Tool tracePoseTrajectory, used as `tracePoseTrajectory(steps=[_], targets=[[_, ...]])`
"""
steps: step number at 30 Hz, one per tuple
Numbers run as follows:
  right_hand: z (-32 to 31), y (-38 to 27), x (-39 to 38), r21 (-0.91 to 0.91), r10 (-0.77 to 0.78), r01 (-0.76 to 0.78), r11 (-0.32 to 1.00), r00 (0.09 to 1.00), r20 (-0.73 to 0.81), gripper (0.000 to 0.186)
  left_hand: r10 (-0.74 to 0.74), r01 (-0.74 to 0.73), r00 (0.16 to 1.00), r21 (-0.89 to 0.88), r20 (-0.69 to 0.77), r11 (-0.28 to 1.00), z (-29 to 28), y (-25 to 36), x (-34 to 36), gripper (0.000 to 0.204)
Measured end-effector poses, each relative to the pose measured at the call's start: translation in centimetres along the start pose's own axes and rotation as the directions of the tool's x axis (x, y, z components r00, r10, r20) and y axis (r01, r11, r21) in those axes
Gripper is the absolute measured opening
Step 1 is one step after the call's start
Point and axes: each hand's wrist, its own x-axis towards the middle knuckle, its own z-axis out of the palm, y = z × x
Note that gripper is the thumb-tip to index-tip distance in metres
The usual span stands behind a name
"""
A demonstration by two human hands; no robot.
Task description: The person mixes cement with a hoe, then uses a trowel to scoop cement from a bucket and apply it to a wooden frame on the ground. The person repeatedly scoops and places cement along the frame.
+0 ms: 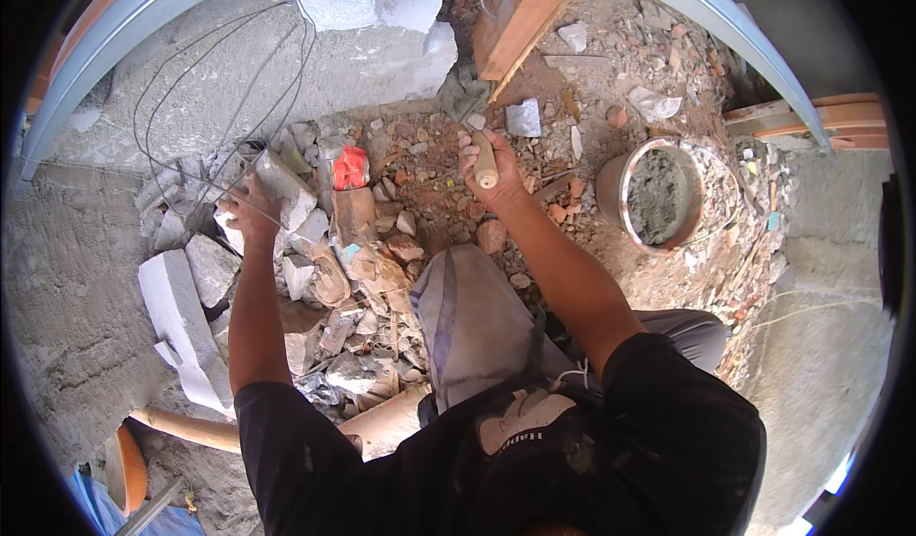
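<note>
At the left, my left hand (253, 210) reaches into a rubble pile, its fingers bent against the side of a broken grey block piece (286, 189). Thin wire loops pass close to these fingers. My right hand (500, 185) is wrapped round the round wooden handle (486, 160) of a trowel, whose butt end faces me. Beyond that hand, the grey, mortar-smeared blade is hard to make out against the debris. To the right stands a bucket (615, 197) with wet grey mortar (655, 195) inside.
A long white block (181, 321) lies beside my left forearm. A red crumpled wrapper (350, 168) sits among the rubble. Loops of wire (224, 88) rise before a grey wall ledge (382, 69). Ahead stands a wooden beam (520, 21); a curved metal bar (744, 35) crosses the far right.
</note>
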Motion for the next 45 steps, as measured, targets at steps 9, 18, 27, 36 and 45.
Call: tracePoseTrajectory(steps=[9, 18, 27, 36, 45], targets=[[3.0, 2.0, 3.4, 0.136, -0.057, 0.045, 0.99, 0.994, 0.088, 0.034, 0.004, -0.005, 1.0, 0.037, 0.02, 0.999, -0.1, -0.1, 0.1, 0.094], [-2.8, 1.8, 2.6, 0.166, -0.133, 0.117, 0.979, 0.987, 0.092, 0.032, 0.033, -0.033, 0.999, -0.013, 0.013, 0.999, -0.5, 0.6, 0.0, 0.093], [3.7, 3.1, 9.7, 0.335, -0.313, 0.308, 0.89, 0.949, -0.041, 0.034, 0.02, -0.019, 1.0, -0.022, 0.009, 1.0, 0.1, 0.1, 0.1, 0.101], [5.5, 3.8, 8.6, 0.19, -0.256, 0.271, 0.944, 0.962, -0.1, 0.028, 0.038, -0.035, 0.999, -0.057, 0.039, 0.998, -0.2, 0.8, -0.1, 0.089], [2.9, -0.6, -13.1, -0.863, -0.068, -0.347, 0.366, 0.915, -0.397, 0.032, -0.018, 0.019, 1.0, -0.017, 0.017, 1.0, 1.0, -1.4, 0.6, 0.089]])
